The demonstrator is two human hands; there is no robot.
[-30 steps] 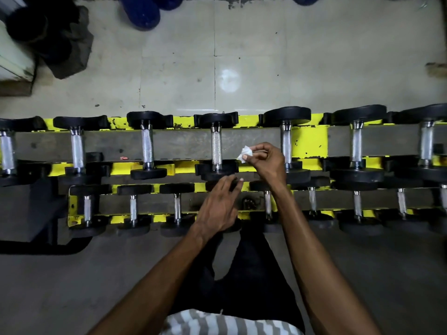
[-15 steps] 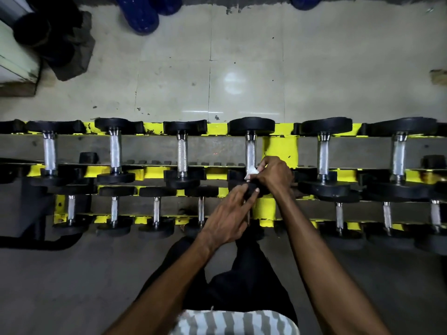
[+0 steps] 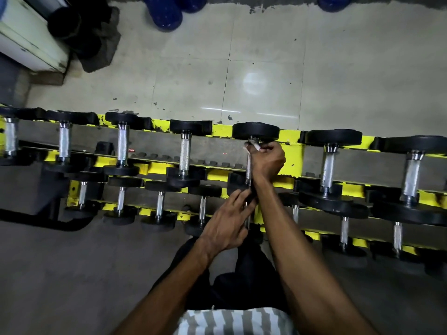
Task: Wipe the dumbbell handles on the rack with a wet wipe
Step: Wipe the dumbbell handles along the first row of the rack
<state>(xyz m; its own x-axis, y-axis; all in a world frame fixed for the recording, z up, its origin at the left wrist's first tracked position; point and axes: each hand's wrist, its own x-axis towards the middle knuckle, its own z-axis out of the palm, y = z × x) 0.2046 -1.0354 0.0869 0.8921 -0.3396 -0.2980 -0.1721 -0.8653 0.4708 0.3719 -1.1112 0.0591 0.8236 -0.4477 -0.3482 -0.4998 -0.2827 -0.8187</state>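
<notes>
Nearest: striped shirt [image 3: 232, 321] hem, dark trousers [image 3: 242, 281] past it, grey floor [image 3: 72, 274] on both sides. Both my forearms run up and away to the rack [image 3: 294, 163]: yellow frame, two tiers, skewed down to the right in view.

Left hand [image 3: 227, 221]: over the lower tier. Fingers [image 3: 243, 198] near straight, tips pressing the near head [image 3: 235, 180] of the dumbbell [image 3: 248, 177] I'm on. Not clasped round anything I can see. A small lower-tier bar [image 3: 246, 222] shows just beside the palm; touching or not, can't tell.

Right hand [image 3: 268, 160]: upper tier. Fingers clenched round the wipe [image 3: 252, 144] and the handle [image 3: 248, 169] together, at the handle's far end, right under the far head [image 3: 256, 130]. A white bit of wipe pokes out at the far left of the fist. Bare chrome shows from the fist down to the near head.

Same tier: four dumbbells to the left, the closest [image 3: 185, 153] well apart from mine; two bigger ones to the right, first one [image 3: 329, 165] near my wrist's side. Lower tier holds smaller ones, left and right of my arms.

Beyond the rack: pale tiles [image 3: 266, 68], lamp glare on one. Far edge: blue rounded things [image 3: 167, 18], cut off by the frame, can't identify. Far left: dark heap [image 3: 79, 27] beside a white cabinet [image 3: 29, 39].
</notes>
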